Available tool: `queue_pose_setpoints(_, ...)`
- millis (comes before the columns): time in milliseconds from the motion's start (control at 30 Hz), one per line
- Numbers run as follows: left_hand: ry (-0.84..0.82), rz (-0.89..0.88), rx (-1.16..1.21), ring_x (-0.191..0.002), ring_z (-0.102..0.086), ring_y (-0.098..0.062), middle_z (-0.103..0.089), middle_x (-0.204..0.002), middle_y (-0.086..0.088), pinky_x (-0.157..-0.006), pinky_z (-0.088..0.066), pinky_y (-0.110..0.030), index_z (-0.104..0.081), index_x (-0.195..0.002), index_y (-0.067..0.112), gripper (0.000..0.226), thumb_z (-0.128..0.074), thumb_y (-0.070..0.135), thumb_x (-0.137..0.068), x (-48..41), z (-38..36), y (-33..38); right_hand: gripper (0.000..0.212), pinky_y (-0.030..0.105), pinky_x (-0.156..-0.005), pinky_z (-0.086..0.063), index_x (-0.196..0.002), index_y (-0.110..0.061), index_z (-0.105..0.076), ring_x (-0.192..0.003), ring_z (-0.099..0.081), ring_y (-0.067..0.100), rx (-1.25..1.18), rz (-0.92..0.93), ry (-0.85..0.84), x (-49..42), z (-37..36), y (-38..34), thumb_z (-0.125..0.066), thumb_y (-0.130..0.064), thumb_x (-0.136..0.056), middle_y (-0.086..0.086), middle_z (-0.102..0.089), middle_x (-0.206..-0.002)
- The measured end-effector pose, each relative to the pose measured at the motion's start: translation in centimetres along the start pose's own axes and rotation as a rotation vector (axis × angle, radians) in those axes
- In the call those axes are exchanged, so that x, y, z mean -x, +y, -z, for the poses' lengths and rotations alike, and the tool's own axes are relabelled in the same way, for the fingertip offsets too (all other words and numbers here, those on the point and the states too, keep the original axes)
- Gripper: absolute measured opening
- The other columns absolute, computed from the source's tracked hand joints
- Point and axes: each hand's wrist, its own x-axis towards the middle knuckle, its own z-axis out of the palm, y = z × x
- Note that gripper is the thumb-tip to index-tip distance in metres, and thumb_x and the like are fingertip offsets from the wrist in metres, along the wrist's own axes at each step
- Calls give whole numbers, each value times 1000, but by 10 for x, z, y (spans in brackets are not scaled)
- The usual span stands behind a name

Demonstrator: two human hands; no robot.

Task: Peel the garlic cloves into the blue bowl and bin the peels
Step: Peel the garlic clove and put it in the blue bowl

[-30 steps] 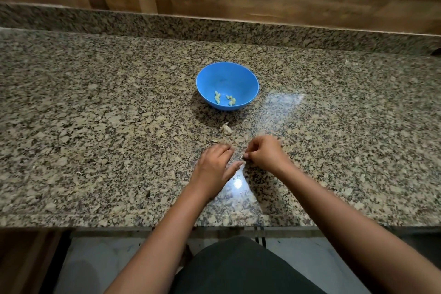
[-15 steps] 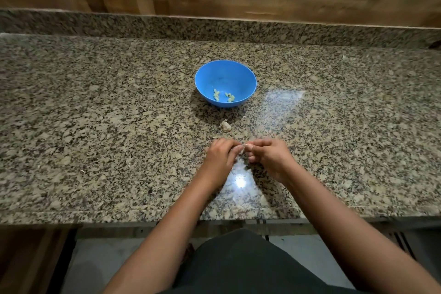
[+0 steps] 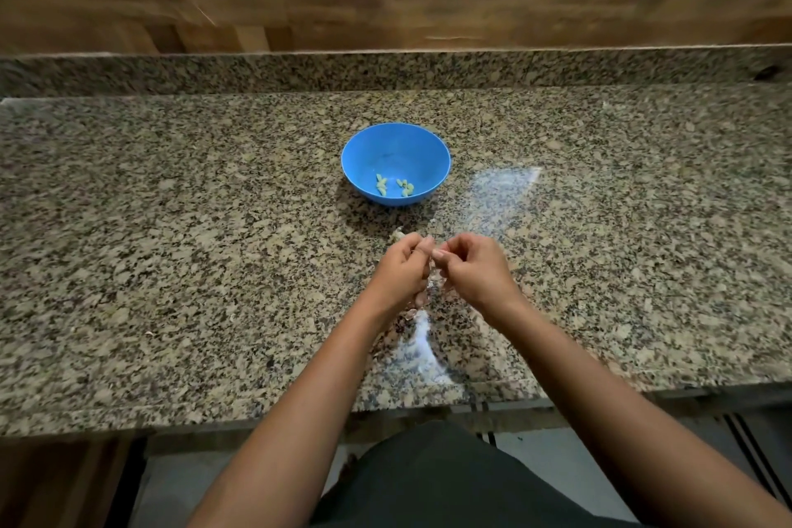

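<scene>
**Mid-peel: one clove pinched between both hands**

The stone counter (image 3: 171, 270) fills the view. The blue bowl (image 3: 364, 150) sits mid-counter, nearer the back edge than the front. My left hand (image 3: 403, 270) and right hand (image 3: 475, 270) are between the bowl and the front edge. Both are curled tight, fingertips meeting in a pinch on one small clove, which the fingers mostly hide. A few peeled cloves (image 3: 394, 186) lie in the bowl bottom. A spare clove (image 3: 399, 232) lies on the counter just beyond the left knuckles, bowl side. Peel scraps (image 3: 410, 314) lie under the left wrist. No bin in view.

Handling, my read: the clove is light and firm, and slick once bare. I'd hold it by the ends and pick the skin from the root tip. The skin is papery, tears easily and drifts, so I'd gather it by pinching.
</scene>
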Motion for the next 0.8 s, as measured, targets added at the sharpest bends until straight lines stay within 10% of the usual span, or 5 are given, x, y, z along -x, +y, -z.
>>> queue_pose_setpoints(100, 3, 36, 50, -37, -30, -4, -33, -57, 1, -33, -31, -18, -43, -79, 13, 24, -37, 20, -101, -2, -1, 5, 11, 28, -59, -42, -79, -2, -57, -64, -48, 15, 321, 228, 111, 0, -9, 5, -54, -2, -89, 7, -56, -73)
queue_pose_setpoints(300, 47, -184, -329, -47, -41, -7, -49, -66, 0, -43, -34, -19, -47, -85, 6, 21, -43, 21, -99, 0, 7, -2, 17, 18, -49, -43, -75, 3, -60, -54, -50, 11, -684, -423, -200, -5, 7, -6, -51, 3, -89, 6, -56, -63)
queue_pose_setpoints(533, 186, 148, -294, -53, -36, -9, -46, -66, 2, -45, -30, -19, -52, -75, 14, 27, -43, 24, -99, -4, -12, -2, 19, 24, -60, -42, -76, -9, -49, -67, -46, 14, 309, 178, 101, 0, -12, 22, -50, 5, -87, 3, -51, -74)
queue_pose_setpoints(667, 253, 98, -430, -55, -39, -10, -50, -68, 1, -48, -31, -21, -49, -70, 14, 28, -46, 23, -97, -8, -14, -4, 14, 32, -67, -45, -80, -6, -50, -73, -48, 20, 393, 279, 135, 0, -19, 33, -47, 7, -86, 8, -51, -80)
queue_pose_setpoints(800, 186, 133, -187, -54, -46, -12, -56, -68, -2, -50, -38, -25, -55, -84, 9, 18, -52, 23, -95, -6, -5, -11, 8, 24, -54, -46, -85, -1, -59, -60, -51, 13, -66, -63, 95, -2, -13, 27, -54, -3, -91, 8, -59, -73)
